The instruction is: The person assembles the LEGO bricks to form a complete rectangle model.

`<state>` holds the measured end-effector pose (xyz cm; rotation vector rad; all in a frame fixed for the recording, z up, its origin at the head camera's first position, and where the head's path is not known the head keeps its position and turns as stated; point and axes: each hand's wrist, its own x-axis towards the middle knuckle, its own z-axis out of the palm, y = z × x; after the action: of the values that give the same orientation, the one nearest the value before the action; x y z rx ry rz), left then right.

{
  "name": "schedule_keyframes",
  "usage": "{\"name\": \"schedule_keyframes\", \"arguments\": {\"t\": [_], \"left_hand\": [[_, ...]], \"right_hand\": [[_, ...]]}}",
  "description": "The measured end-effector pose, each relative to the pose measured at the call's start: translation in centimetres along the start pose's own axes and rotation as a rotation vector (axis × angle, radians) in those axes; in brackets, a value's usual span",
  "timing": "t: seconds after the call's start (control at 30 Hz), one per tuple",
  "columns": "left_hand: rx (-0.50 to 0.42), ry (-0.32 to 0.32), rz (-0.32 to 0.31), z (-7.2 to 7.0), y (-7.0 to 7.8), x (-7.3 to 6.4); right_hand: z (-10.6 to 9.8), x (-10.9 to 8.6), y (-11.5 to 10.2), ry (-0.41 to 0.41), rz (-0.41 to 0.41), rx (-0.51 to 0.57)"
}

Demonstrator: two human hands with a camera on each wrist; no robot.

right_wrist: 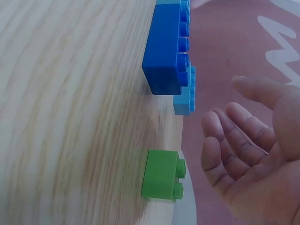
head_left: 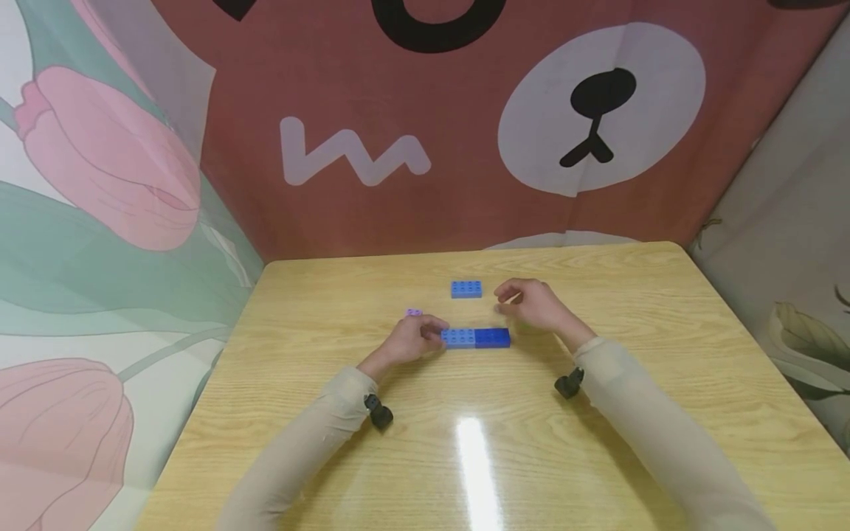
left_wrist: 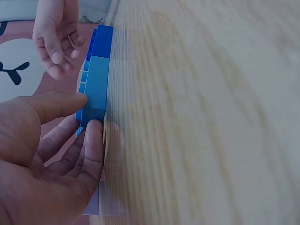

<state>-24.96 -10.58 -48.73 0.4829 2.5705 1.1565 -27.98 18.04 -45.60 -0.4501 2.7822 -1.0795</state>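
Hands (head_left: 413,339) by blue brick row (head_left: 475,338)

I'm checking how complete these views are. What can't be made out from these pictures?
Head view: the left hand hides part of the purple brick.
Head view: the green brick does not show, probably screened by the right hand.
Right wrist view: the top edge cuts off most of the nearer light blue brick.
Right wrist view: the dark blue brick hides part of the farther light blue brick.
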Motion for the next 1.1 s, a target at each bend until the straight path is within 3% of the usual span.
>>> {"name": "schedule_keyframes", "arguments": {"t": [1.1], "left_hand": [[0.008, -0.003, 0.020, 0.1, -0.2, 0.0]], "right_hand": [[0.7, 3.4, 0.5, 0.033, 0.079, 0.078]]}}
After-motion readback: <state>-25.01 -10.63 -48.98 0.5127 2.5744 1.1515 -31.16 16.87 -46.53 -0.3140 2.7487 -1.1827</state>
